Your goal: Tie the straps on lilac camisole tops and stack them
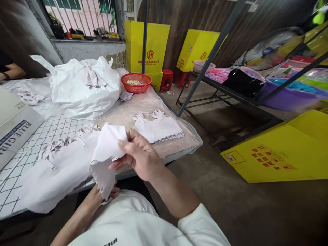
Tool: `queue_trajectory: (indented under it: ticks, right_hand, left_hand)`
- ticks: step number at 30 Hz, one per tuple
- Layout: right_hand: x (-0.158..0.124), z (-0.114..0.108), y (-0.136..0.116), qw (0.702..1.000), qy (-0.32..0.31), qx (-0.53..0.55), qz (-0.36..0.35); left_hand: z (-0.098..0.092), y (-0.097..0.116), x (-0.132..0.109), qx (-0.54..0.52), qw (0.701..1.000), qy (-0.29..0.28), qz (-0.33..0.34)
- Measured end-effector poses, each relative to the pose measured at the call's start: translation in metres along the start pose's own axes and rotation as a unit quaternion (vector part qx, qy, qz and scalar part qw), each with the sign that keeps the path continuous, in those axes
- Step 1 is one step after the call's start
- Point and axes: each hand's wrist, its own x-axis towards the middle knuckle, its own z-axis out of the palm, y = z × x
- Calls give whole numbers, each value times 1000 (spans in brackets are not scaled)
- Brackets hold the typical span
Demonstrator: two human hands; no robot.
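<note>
A small white cloth piece (106,150) with a scalloped edge hangs in front of my chest, just off the table's near edge. My right hand (138,155) is closed on its upper part, thumb and fingers pinching the fabric. Lower down, my left hand (98,198) grips the bottom corner of the same piece; its fingers are partly hidden behind the cloth. A pile of similar white pieces (56,164) lies on the table to the left. A neat stack of them (157,128) sits to the right on the plastic-covered tabletop (143,106).
A big white plastic bag (82,85) and a red basket (136,82) stand at the table's far side. A cardboard box (12,126) is at the left. Yellow boxes (279,150) lean at right, beside a metal rack (230,92) with coloured tubs. Another person's arm (10,71) shows far left.
</note>
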Motion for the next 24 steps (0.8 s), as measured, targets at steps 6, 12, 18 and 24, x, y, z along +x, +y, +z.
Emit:
queue_trajectory:
  ticks: [6,12,18,24]
  right_hand:
    - [-13,15,-23,995,30,-91,-37]
    - [-32,9,-50,978,133,-145,-62]
    - [-24,-70,-72,952,257,-158,-47]
    - [91,-167,-83,938,302,-160,59]
  left_hand:
    - [42,66,-10,-151,985,-77,-25]
    - [54,98,-33,-255,967,-18,-7]
    - [36,135,-51,-254,947,182,76]
    - [36,258,19,-165,935,220,225]
